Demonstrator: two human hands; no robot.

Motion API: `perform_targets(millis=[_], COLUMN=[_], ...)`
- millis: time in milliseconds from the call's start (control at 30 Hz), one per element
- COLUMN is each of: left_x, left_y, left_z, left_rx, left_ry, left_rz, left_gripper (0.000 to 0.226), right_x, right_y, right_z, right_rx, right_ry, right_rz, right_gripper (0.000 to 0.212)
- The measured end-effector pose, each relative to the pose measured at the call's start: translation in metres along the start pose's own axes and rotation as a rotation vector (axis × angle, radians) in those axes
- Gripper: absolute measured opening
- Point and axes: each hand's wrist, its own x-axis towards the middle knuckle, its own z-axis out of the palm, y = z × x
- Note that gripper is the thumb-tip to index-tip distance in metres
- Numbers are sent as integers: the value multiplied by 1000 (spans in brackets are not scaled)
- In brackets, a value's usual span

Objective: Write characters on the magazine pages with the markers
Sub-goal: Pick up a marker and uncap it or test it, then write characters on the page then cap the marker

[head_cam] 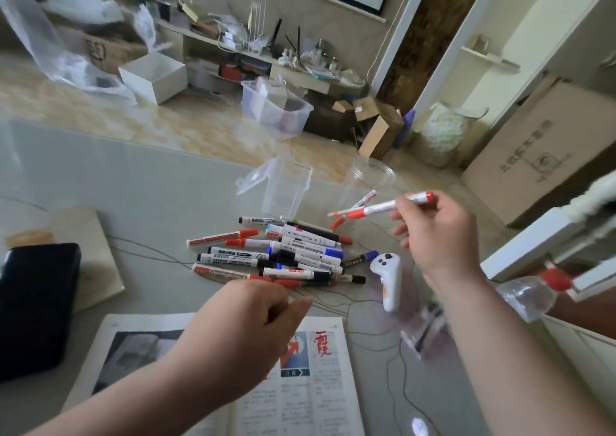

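a black case lies at the far left, partly over a wooden board. the open magazine lies at the table's near edge, with a red character on its right page. the left hand hovers over the magazine's top edge, fingers loosely curled, holding nothing. just beyond lies a pile of whiteboard markers, with a white controller to its right. the right hand pinches a red-capped marker, held in the air.

A: The heap of markers?
B: A dozen or more — they overlap, so no exact count. One red marker apart.
A: Clear containers?
B: Two — one lidded box, one round cup. One magazine, one white controller, one black case, one bottle.
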Motion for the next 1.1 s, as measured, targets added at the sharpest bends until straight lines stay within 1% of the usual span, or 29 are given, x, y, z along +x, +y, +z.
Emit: perform_targets(millis=[67,167,233,333,433,500,533,567,600,667,700,767,833,900,967,1100], left_x=[-1,-1,0,2,4,5,6,7,8,8,8,7,5,4,2,0], left_y=[0,-2,-4,-11,-18,-23,-25,-27,-29,-32,-33,-34,-34,-34,-34,-31], left_z=[-1,-2,-2,-1,0,0,1,1,1,3,4,7,8,9,9,7], left_rx=[51,93,102,103,104,103,108,118,132,166,195,267,331,378,406,437], left_ry=[-87,-166,-177,-159,-141,-138,-135,-136,-145,-177,-190,-230,-301,-371,-422,-494], left_rz=[-25,-45,-59,-67,-75,-75,-78,-84,-95,-131,-149,-176,-192,-201,-204,-212], left_gripper=[35,30,30,29,30,30,30,31,32,37,43,54,55,54,53,52], right_x=[37,80,98,111,106,92,79,67,51,20,6,-14,-26,-30,-30,-24], right_y=[-8,-11,-3,17,36,45,48,52,57,70,79,96,104,105,101,97], right_z=[4,13,22,37,46,47,46,46,48,53,57,65,70,74,79,86], right_rx=[-12,19,46,124,202,187,136,55,-47,-265,-382,-604,-765,-829,-865,-909], right_ry=[39,95,99,50,58,89,87,56,-14,-224,-329,-471,-515,-513,-523,-582], right_rz=[20,83,134,249,314,324,313,291,263,196,161,77,-20,-125,-186,-160], right_gripper=[9,4,5,10,4,16,18,13,6,10,12,12,3,16,24,35])
